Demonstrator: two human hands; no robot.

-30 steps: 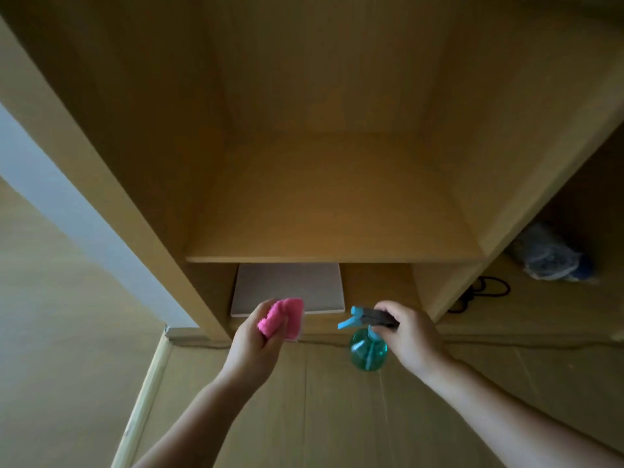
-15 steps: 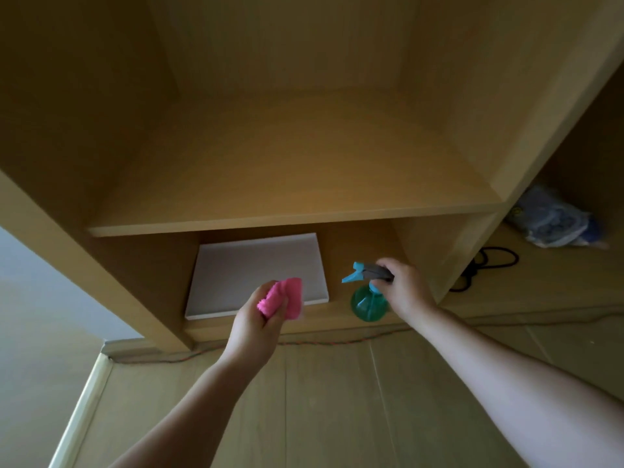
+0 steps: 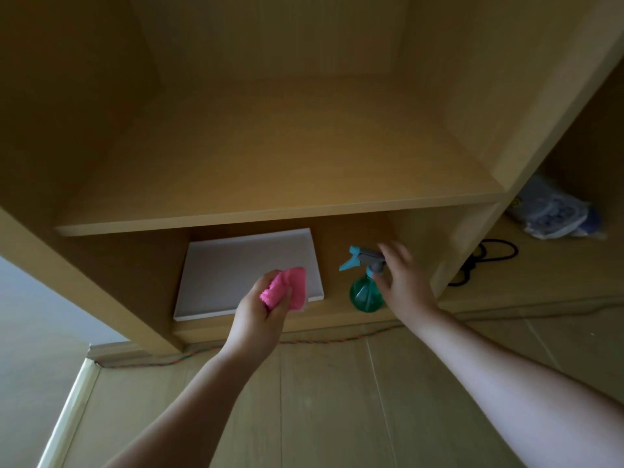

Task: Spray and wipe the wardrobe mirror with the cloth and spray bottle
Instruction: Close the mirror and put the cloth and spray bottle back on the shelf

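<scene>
**Cloth in my left, bottle on the wardrobe's bottom shelf**

My left hand [image 3: 261, 310] clenches the pink cloth [image 3: 290, 287], bunched between thumb and curled fingers, and holds it in the air in front of the lower compartment, over the near edge of a flat white panel [image 3: 236, 265] lying there. The green spray bottle [image 3: 366, 295] stands upright on the bottom board to the right of the panel, its teal nozzle pointing left. My right hand [image 3: 403, 282] is just beside its grey trigger head, fingers spread and loose, not wrapped round it; motion blur hides whether they touch it. A black cable [image 3: 496, 253] and a plastic bag [image 3: 553, 211] lie in the next compartment to the right.
</scene>
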